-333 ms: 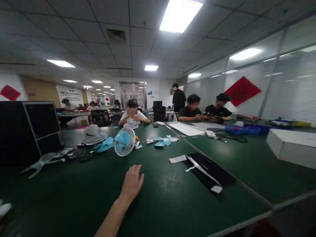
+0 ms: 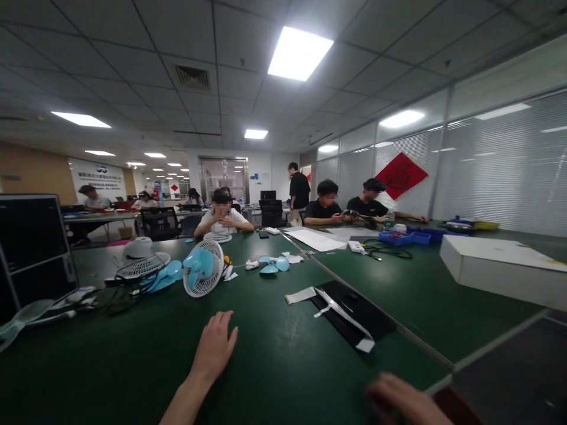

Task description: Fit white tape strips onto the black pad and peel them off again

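Observation:
My left hand (image 2: 213,346) lies flat on the green table (image 2: 133,354), fingers stretched together and pointing away from me, holding nothing. My right hand (image 2: 405,402) shows at the bottom edge by the table's near corner; it is blurred and its fingers do not show clearly. A small white fan with blue blades (image 2: 202,267) stands beyond my left hand. A black flat sleeve with white strips (image 2: 349,310) lies to the right of it.
Loose fan grilles, blue blades and cables (image 2: 142,268) lie at the left beside a black computer case (image 2: 31,251). A white box (image 2: 496,268) sits at the right. Several people sit at the far side of the table; one stands behind them.
The view has swung right and slightly up, so everything has shifted left in the frame. My right hand has come into view at the bottom edge. My left hand stays flat on the table.

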The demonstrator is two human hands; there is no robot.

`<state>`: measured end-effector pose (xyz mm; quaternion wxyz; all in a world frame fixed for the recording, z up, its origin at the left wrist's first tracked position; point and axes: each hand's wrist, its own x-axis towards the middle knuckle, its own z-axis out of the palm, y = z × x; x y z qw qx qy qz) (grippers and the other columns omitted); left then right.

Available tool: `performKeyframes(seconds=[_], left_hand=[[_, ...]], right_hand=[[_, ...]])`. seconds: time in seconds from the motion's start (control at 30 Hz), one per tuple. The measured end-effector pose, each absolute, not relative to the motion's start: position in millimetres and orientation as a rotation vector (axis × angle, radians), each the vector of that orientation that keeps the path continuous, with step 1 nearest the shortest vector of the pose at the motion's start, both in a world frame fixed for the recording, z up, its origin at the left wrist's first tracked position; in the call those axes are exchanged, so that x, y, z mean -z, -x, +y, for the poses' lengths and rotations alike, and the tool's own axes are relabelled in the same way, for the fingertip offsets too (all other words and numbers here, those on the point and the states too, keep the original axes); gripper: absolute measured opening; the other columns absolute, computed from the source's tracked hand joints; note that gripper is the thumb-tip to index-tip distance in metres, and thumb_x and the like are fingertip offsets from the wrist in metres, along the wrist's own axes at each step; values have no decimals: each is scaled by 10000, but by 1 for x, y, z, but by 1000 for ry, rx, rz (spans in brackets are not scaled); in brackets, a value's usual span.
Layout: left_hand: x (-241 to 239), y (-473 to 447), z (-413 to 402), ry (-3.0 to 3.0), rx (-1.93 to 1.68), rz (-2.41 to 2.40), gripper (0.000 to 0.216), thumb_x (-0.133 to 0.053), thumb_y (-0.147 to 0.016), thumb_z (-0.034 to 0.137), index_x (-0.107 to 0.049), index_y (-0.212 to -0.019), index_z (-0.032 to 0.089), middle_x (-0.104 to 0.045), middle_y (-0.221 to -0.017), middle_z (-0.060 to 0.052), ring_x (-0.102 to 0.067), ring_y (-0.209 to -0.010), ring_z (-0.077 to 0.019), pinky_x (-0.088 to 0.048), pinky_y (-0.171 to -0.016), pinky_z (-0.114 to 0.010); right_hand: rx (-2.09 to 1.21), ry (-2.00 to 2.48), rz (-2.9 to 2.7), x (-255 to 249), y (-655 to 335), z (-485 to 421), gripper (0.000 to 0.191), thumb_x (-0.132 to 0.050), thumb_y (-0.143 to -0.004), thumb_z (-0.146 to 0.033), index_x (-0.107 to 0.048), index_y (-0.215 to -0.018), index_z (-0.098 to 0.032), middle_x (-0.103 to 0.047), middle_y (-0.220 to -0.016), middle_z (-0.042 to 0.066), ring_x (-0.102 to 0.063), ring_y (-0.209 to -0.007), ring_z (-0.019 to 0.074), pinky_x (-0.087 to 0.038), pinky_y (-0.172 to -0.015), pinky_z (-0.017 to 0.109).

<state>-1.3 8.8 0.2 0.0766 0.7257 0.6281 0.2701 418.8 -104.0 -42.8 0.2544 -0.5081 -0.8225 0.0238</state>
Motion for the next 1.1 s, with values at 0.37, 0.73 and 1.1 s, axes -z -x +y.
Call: performKeyframes(seconds=[0.37,0.73,1.1], left_hand=[[-4,81,26,-1882,-705,2207,348,-380,-858,385,-589,-1064,198,-642,-1072,-68,-611,-978,-220,-492,-803,-324],[3,143,34,-1705,-591,2520,275,-345,-872,332,-573,-948,199,-668,-1013,-92,-639,-898,-212,-459,-687,-288],[15,155,33,-1712,-570,2392,308,-370,-856,383,-580,-995,205,-663,-1051,-77,-638,-917,-206,-477,-711,-288]], right_hand=[[-18,2090,-1843,-44,-443,78,251,-514,-812,-335,-651,-916,-153,-677,-948,128,-643,-856,233,-456,-695,289],[123,2109,-1816,-21,-448,98,203,-486,-794,-326,-615,-778,-170,-673,-869,123,-634,-782,239,-397,-608,297],[168,2101,-1856,-15,-453,93,245,-460,-803,-314,-643,-765,-156,-686,-896,159,-626,-829,283,-414,-635,327]])
